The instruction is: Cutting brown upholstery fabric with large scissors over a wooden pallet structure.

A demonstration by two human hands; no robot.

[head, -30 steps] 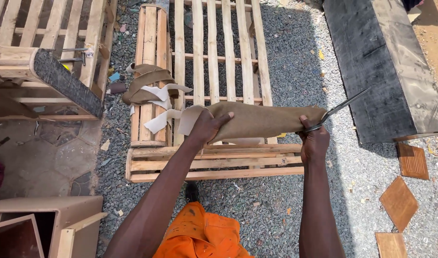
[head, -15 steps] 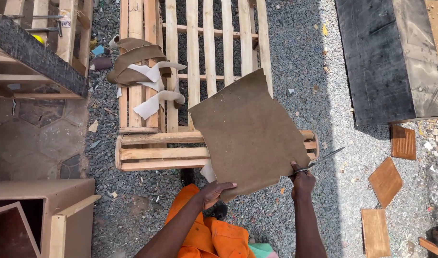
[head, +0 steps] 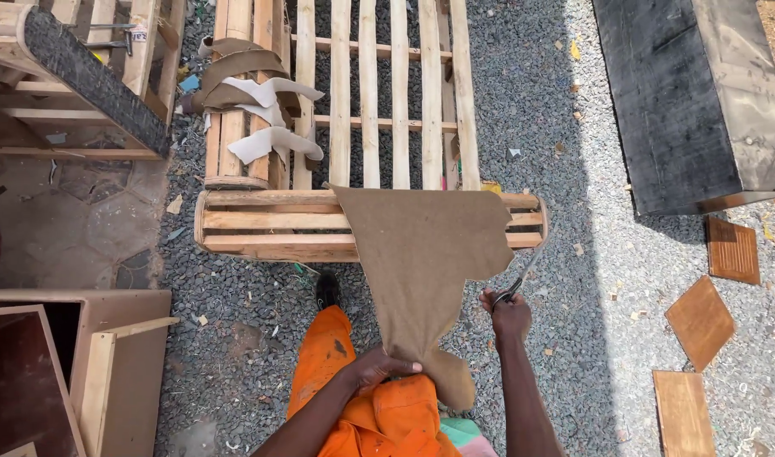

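A brown fabric sheet [head: 421,254] hangs from the front rail of a slatted wooden frame [head: 269,222] down onto my lap. My left hand [head: 383,366] pinches its lower part against my orange trousers [head: 345,398]. Just right of the sheet's edge, my right hand [head: 508,311] grips a pair of scissors [head: 523,279], blades pointing up and right toward the frame. Whether the blades touch the fabric I cannot tell.
Brown and white fabric scraps [head: 256,101] lie on the frame's far left. A black box [head: 692,101] stands at upper right, wooden tiles [head: 700,317] lie on gravel at right, and a wooden cabinet [head: 74,372] sits at lower left.
The fabric has come down from being held up in both hands to draping over the frame's rail and my lap. My left hand has dropped to my lap.
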